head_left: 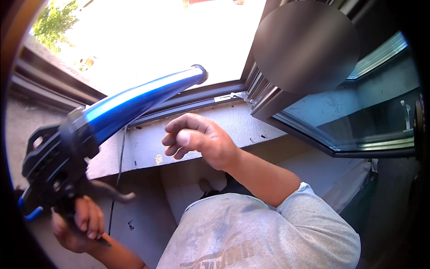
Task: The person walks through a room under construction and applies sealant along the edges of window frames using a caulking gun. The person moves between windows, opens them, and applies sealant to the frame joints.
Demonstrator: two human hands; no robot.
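Note:
A sealant gun (pixel 58 152) with a black body and a long shiny blue barrel (pixel 143 96) tilts up and to the right, its black-rimmed tip over the window frame. My left hand (pixel 80 226) is closed around its handle, low at the left; a dark trigger lever (pixel 112 190) sticks out above the fingers. My right hand (pixel 201 139) hangs below the barrel, apart from it, above the white sill (pixel 183 130). Its fingers are loosely curled, and I see nothing between them and the thumb.
A dark window frame (pixel 188 99) runs beyond the sill, with bright daylight outside. The glazed sash (pixel 340 121) stands swung inward on the right, near my right arm. A thin dark cord (pixel 118 179) hangs in front of the wall below the sill.

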